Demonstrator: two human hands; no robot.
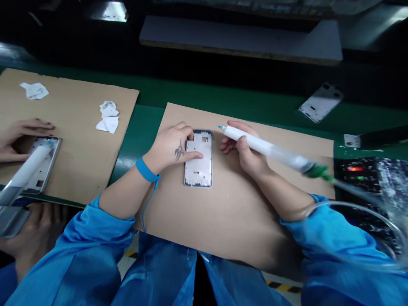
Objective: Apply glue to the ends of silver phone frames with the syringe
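A phone frame (199,165), pale inside with a dark rim, lies flat on a brown cardboard sheet (216,221). My left hand (175,146) grips it by its left side, with the thumb across its face and the fingers at the upper left edge. To the right of the frame, my right hand (244,146) is closed around a white dispensing syringe (267,148). The syringe has a blue tip, which points left and is held off the frame's upper right corner. A green fitting and a clear hose run from its rear end toward the right.
At left, a co-worker's hand (19,138) steadies another phone frame (54,163) under a second syringe (27,170). Crumpled white wipes (108,117) lie on that cardboard. A further phone frame (321,102) rests at back right, near a dark controller box (357,178) with lit displays. A grey shelf (239,38) spans the back.
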